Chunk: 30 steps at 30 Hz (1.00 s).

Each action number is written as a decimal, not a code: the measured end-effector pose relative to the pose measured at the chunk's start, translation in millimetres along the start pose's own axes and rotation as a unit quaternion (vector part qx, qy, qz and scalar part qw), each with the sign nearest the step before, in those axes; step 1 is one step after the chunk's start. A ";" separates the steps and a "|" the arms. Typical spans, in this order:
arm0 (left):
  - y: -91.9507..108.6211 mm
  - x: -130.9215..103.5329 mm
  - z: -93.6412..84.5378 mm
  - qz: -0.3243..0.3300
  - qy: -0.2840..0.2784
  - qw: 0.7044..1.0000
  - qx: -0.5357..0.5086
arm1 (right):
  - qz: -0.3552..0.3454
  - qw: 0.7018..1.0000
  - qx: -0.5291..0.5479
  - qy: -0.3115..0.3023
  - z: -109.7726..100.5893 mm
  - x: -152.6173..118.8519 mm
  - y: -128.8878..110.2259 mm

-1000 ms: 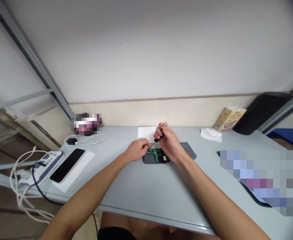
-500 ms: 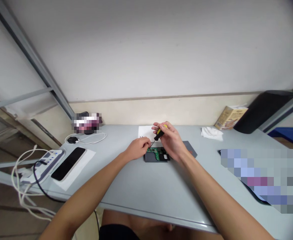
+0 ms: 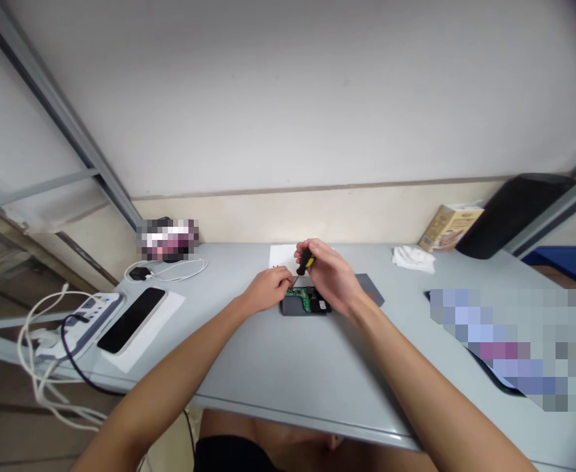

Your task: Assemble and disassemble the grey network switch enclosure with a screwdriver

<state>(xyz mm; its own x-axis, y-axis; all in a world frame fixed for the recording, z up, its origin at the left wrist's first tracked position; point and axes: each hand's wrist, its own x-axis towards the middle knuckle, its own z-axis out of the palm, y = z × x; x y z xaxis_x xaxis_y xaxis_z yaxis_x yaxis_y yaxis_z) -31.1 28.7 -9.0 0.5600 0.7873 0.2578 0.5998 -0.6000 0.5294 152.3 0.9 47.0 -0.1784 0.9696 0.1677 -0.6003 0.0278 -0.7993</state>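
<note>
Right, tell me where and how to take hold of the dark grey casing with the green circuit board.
I'd grip the dark grey casing by its near-left edge, coming from the person's side. That stretch looks plain and flat; the left hand, right hand and black-and-yellow screwdriver crowd its far and right sides.
</note>
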 end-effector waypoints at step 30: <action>-0.2 -0.9 -0.1 -0.013 -0.003 1.000 -0.021 | -0.026 0.999 0.028 0.026 -2.9 4.8 4.4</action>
<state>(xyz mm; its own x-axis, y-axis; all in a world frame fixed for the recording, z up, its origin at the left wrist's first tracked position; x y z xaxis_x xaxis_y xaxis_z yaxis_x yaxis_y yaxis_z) -31.8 28.1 -9.3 0.5476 0.8022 0.2381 0.5908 -0.5721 0.5688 151.1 6.4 42.6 -0.1054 0.9786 0.1766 -0.6506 0.0664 -0.7565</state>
